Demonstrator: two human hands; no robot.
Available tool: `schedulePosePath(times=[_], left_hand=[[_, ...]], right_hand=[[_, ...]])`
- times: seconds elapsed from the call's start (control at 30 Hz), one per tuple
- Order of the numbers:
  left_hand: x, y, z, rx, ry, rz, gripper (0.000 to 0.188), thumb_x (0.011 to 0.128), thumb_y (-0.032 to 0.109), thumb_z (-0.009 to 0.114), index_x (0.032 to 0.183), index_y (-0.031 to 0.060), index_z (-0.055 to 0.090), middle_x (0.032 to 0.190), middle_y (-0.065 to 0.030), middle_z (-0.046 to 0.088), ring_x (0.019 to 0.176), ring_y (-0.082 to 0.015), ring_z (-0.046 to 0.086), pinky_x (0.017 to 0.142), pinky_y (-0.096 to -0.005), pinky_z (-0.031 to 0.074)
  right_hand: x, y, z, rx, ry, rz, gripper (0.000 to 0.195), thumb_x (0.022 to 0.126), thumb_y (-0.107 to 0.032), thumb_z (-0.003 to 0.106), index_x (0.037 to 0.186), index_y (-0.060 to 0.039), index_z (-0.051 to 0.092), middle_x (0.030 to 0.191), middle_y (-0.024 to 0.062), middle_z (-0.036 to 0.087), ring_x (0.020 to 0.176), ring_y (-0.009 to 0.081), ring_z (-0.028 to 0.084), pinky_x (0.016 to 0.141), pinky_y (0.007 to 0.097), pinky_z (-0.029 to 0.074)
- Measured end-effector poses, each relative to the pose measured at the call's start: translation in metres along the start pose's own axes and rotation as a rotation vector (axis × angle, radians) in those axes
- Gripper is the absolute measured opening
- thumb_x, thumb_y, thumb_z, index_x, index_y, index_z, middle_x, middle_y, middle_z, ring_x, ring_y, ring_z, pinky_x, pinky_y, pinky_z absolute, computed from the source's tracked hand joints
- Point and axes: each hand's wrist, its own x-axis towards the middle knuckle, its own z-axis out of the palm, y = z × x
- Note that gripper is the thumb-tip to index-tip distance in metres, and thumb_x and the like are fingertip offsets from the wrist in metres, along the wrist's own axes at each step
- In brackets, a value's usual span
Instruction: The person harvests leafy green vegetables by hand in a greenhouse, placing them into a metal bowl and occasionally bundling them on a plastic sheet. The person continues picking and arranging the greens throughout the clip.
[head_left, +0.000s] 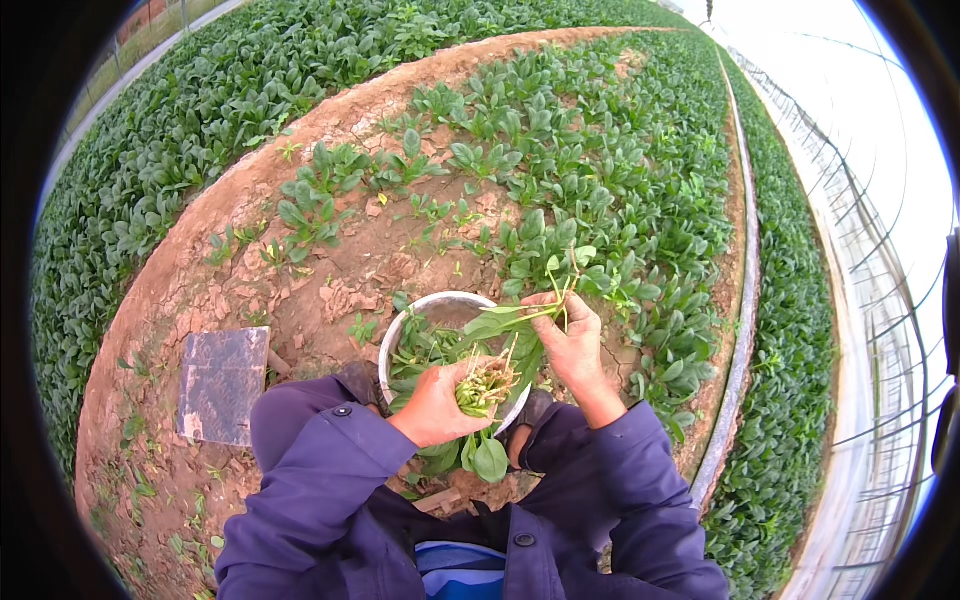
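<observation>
My left hand (442, 407) is closed around a bunch of spinach (484, 388), its cut stems and pale roots turned up. Leaves of this bunch hang down below the hand. In my right hand (574, 349) is a spinach plant (510, 319), pinched between thumb and fingers near its stems, with its leaves reaching left over the tub. Both hands are above a round tub with a whitish rim (388, 352), which stands on the soil between my feet. Loose green leaves (420, 349) lie inside it; the hands hide part of its inside.
A flat square board (223, 386) lies on cracked soil (330, 292) to the left. Rows of spinach (600, 172) grow ahead and to the right. A pale hose or pipe (742, 202) runs along the right side, beyond it a greenhouse frame (862, 195).
</observation>
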Motion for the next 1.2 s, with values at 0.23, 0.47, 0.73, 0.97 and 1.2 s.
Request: schedulePosePath(times=[0.23,0.47,0.73,0.97,1.2], left_hand=[[-0.012,0.003,-0.002,-0.042,0.082,0.025,0.048,0.077,-0.004,0.068,0.122,-0.0025,0.052,0.102,-0.0068,0.067,0.095,-0.0127,0.064,0.085,-0.0273,0.051],[-0.009,0.017,-0.011,-0.345,0.085,-0.072,0.052,0.08,-0.004,0.066,0.129,-0.0014,0.049,0.107,-0.0061,0.064,0.098,-0.0123,0.063,0.086,-0.0272,0.051],[0.008,0.011,-0.013,-0.44,0.051,-0.12,0.08,0.08,-0.004,0.067,0.149,0.0024,0.026,0.126,-0.0056,0.056,0.113,-0.015,0.056,0.096,-0.0309,0.047],[0.015,0.006,-0.014,-0.4,-0.04,-0.232,0.065,0.079,0.004,0.073,0.136,-0.0006,0.043,0.115,-0.0039,0.063,0.104,-0.011,0.06,0.093,-0.0293,0.049],[0.014,-0.006,-0.01,-0.233,0.124,-0.114,0.065,0.077,0.002,0.071,0.136,-0.0022,0.044,0.117,-0.0056,0.063,0.105,-0.0112,0.06,0.094,-0.0284,0.048]], right_hand=[[-0.003,-0.012,0.019,-0.171,0.037,-0.273,0.016,0.084,-0.001,0.069,0.099,-0.003,0.064,0.092,0.0069,0.069,0.087,0.0159,0.066,0.079,0.0293,0.052],[0.006,0.0,0.022,0.082,-0.015,-0.167,0.022,0.085,0.002,0.067,0.106,-0.0002,0.062,0.095,0.0073,0.07,0.09,0.0171,0.067,0.083,0.0295,0.052],[0.004,-0.004,0.022,0.478,-0.197,0.087,0.025,0.086,0.009,0.055,0.108,-0.0006,0.059,0.096,0.0077,0.067,0.099,0.0202,0.066,0.091,0.0352,0.052],[0.004,-0.012,0.022,0.681,-0.258,0.13,0.023,0.084,0.007,0.051,0.105,-0.0009,0.057,0.096,0.0098,0.066,0.099,0.0237,0.065,0.092,0.0389,0.051],[0.002,-0.011,0.021,0.509,-0.264,0.125,0.022,0.092,-0.01,0.064,0.111,-0.0011,0.057,0.101,0.0076,0.066,0.094,0.0159,0.063,0.09,0.0331,0.05]])
